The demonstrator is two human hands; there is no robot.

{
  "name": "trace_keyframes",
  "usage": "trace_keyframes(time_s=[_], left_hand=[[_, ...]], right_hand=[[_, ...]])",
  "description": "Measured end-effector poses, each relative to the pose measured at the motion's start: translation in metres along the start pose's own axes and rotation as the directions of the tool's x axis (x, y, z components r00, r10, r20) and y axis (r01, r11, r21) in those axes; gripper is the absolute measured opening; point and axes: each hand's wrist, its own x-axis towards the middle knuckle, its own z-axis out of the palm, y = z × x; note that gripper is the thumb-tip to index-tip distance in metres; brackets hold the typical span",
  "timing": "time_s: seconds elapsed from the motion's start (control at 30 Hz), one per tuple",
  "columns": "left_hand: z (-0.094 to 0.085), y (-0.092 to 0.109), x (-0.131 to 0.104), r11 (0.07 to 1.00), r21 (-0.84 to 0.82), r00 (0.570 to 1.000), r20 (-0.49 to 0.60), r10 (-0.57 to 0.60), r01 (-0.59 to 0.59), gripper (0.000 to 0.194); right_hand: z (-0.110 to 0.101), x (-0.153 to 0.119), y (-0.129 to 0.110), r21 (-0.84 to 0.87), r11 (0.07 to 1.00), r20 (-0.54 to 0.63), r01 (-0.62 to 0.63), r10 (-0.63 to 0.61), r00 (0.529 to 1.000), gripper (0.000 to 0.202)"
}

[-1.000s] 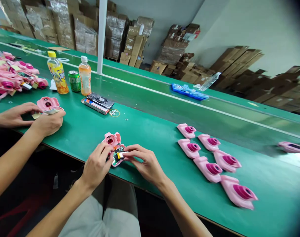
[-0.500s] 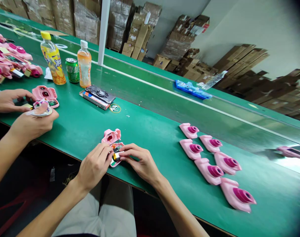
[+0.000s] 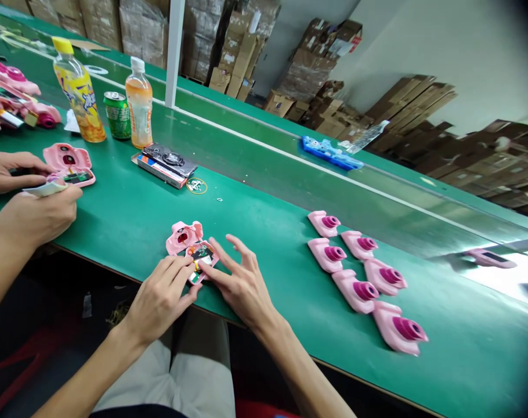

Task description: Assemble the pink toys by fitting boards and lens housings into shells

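A pink toy camera lies opened out on the green bench, its two shell halves joined by thin wires. A circuit board and a silver battery with yellow tape show in the nearer half. My left hand is closed on that half's left and front edge, thumb in front, fingertips by the battery. On the other side, my right hand has its fingers spread, with the index fingertip resting on the battery. My hands cover part of the shell's lower edge.
Several closed pink cameras stand to the right. Drink bottles, a green can and a flat box stand behind. At left, a co-worker's hands handle another opened camera near a pink pile.
My right hand's fingers have gone from a pinch at the battery to spread, with the index finger on it. The battery now sits flatter in the shell. The whole view has shifted slightly.
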Motion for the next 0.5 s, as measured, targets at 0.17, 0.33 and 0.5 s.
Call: trace_keyframes(time_s=[0.17, 0.33, 0.5], left_hand=[[0.003, -0.001, 0.0, 0.999, 0.019, 0.999, 0.0, -0.033, 0.033, 0.023], [0.007, -0.003, -0.006, 0.997, 0.07, 0.999, -0.027, -0.032, 0.034, 0.033], [0.006, -0.006, -0.008, 0.998, 0.064, 1.0, 0.016, -0.018, 0.017, 0.034]], right_hand=[[0.002, -0.011, 0.007, -0.062, 0.994, -0.141, -0.095, 0.086, 0.986, 0.024], [-0.022, 0.04, 0.019, 0.098, 0.926, -0.184, -0.365, 0.378, 0.907, 0.042], [-0.043, 0.16, 0.006, -0.152, 0.843, 0.788, -0.516, 0.418, 0.452, 0.064]])
